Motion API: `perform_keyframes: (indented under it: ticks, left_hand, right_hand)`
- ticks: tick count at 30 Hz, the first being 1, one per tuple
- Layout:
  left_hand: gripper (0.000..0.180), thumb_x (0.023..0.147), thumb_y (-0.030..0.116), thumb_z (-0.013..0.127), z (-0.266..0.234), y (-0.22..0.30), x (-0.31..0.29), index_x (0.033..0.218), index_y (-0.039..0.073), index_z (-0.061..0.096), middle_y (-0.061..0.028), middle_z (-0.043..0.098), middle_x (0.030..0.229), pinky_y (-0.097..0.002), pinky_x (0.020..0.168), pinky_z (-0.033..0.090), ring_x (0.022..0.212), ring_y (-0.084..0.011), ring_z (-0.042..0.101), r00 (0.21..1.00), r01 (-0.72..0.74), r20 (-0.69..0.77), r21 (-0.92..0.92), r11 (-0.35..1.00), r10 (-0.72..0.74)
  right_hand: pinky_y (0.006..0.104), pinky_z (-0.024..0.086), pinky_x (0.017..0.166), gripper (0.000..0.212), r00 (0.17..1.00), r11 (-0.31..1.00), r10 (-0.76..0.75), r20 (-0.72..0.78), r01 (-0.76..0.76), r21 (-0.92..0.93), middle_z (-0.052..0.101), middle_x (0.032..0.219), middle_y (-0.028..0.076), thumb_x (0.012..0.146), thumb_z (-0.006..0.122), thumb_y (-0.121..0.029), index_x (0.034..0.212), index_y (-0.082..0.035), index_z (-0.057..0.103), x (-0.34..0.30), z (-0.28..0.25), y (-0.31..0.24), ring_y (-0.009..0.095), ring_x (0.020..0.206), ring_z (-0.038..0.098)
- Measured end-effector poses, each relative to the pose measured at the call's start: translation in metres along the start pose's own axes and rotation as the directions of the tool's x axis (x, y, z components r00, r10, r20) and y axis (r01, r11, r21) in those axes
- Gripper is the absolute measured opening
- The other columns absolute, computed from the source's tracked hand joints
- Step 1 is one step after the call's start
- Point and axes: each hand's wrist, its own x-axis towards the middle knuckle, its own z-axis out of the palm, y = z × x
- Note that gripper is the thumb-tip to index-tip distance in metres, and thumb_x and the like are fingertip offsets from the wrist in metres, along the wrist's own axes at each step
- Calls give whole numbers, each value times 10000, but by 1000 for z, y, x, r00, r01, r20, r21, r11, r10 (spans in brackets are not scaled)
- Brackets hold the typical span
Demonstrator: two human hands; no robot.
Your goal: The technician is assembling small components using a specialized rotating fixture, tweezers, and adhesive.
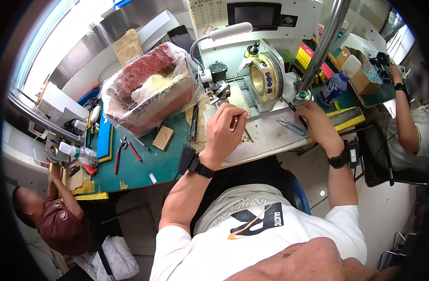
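At the front of a bench machine, my left hand [225,133] is closed, its fingers curled and pinched beside a small metal clamp fixture [219,92]. What those fingers hold, if anything, is too small to make out. My right hand [319,122] grips a slim black tool [290,106], perhaps tweezers, pointing up-left toward the machine's round brass-coloured wheel [262,80]. Just left of this hand, grey-blue tweezers [290,125] lie on the white plate [266,139]. A green-topped knob or button [303,95] stands just beyond its fingers.
A plastic-lined red box [151,114] of fine strands stands left of the machine. Red-handled pliers [127,152], a small wooden block [163,138] and a black tool [194,122] lie on the green mat. A blue-labelled bottle [333,89] stands right; co-workers sit on both sides.
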Motion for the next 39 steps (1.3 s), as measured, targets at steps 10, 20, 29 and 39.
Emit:
perform_keyframes:
  ticks: [10,20,29,39]
  left_hand:
    - [151,964,-53,820,0,-1,3,1035,23,711,-71,675,911,-294,598,472,680,-140,590,999,-29,-39,-20,999,28]
    - [178,952,-37,826,1,-2,6,1078,36,724,-91,747,1041,-357,694,525,840,-237,675,989,-129,-58,89,988,134]
    - [206,938,-50,822,0,0,6,1103,42,738,-116,743,1200,-427,898,596,1072,-322,732,982,-184,-11,198,963,190]
    - [225,931,-75,814,-1,3,7,1112,28,729,-134,755,1282,-436,938,604,1127,-342,742,976,-216,6,200,956,219]
  right_hand:
    - [381,527,872,155,1000,958,10,-11,-6,288,674,1070,126,973,735,39,1115,-23,739,4,-15,-9,316,1026,661]
    - [235,417,678,194,879,209,422,-223,145,967,670,996,33,1160,604,-182,1142,-7,686,-20,-34,-45,52,746,534]
    - [257,587,687,208,876,603,279,-394,159,782,784,907,69,1099,798,-213,1099,-6,778,16,-30,-115,105,771,739]
    - [288,549,598,194,892,878,-46,-449,250,407,765,851,72,1050,843,-204,1010,-23,783,48,-14,-127,154,647,711]
